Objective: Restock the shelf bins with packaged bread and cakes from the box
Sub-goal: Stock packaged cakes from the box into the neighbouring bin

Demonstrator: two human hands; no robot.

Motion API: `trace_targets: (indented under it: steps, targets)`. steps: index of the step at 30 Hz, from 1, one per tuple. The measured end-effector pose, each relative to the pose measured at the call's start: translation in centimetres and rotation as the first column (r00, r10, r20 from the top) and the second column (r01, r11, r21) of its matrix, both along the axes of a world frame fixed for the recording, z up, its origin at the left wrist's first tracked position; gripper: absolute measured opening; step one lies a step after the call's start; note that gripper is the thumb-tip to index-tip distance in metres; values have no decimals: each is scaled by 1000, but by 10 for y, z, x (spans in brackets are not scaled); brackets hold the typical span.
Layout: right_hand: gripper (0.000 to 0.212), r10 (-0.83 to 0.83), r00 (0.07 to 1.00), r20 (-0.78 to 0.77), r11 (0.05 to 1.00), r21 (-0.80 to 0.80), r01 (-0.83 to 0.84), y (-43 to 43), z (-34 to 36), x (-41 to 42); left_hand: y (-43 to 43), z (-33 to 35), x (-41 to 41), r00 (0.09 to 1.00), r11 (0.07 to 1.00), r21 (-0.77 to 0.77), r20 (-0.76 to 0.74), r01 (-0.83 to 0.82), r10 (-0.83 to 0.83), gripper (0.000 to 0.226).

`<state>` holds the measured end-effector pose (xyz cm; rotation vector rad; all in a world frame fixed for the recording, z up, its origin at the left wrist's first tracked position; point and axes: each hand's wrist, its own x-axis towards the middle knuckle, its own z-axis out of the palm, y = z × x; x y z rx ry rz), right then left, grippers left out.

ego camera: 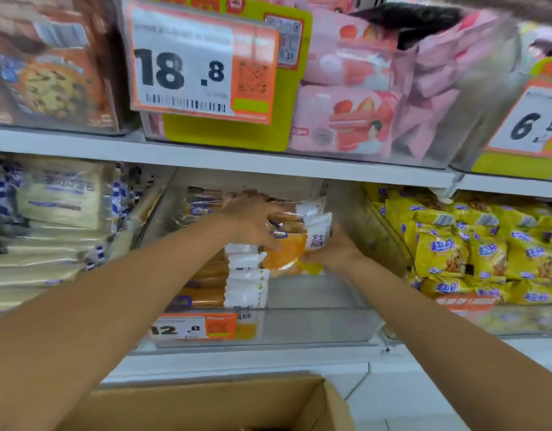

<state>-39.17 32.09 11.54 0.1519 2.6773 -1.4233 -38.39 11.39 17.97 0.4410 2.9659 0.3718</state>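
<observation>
Both my hands reach into the clear middle bin (315, 325) on the lower shelf. My left hand (252, 225) grips the top of an orange and white bread package (294, 244) from the left. My right hand (333, 250) holds the same package from the right and below. The package hangs tilted above the bin's bare right half. A stack of the same packages (234, 281) fills the bin's left half. The cardboard box (224, 405) stands open below my arms; its inside is out of view.
Left of the bin lie pale bread packs (50, 231). Yellow snack bags (486, 244) fill the bin on the right. The upper shelf holds pink cake packs (355, 88), a cookie box (53, 79) and an 18.8 price card (203, 63).
</observation>
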Motion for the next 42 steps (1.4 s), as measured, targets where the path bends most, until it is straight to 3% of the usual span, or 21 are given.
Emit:
trace_targets:
  steps: [2,9,14,18,21,26,30,34,39,42]
  targets:
    - [94,-36,999,2,998,-51,36,-3,0,-5,-4,2,-6,999,1000,10,37,4,-4,101]
    - [128,3,1000,-28,998,-67,-5,-5,-9,-18,-6,6,-10,993,998,-61,117,14,-7,108]
    - [102,-20,1000,18,998,-63,22,-10,6,-1,-3,1,-5,990,994,4,-95,-106,106,74]
    - [90,-51,998,-39,997,-61,49,-13,11,3,-6,-4,-6,987,989,91,-103,-115,124,64]
    - [85,-63,992,-108,996,-70,56,-17,11,5,4,-1,-7,986,993,-15,-121,-119,116,61]
    - [94,26,998,-58,1000,2,-26,-14,9,8,15,-4,-4,984,973,-180,-131,-143,121,69]
    - [97,-20,999,-28,996,-83,18,-11,5,1,-7,-6,-6,992,994,14,-76,-104,105,70]
    - [123,-1,1000,-10,986,-167,0,-8,0,-3,-20,-16,-4,994,987,155,-87,-50,64,74]
    - [110,-12,1000,-19,996,-85,10,-13,22,18,-25,-7,9,993,965,254,-75,-71,93,88]
    - [117,33,993,-115,995,95,-22,-12,37,41,-30,-2,30,987,913,404,-110,-62,116,65]
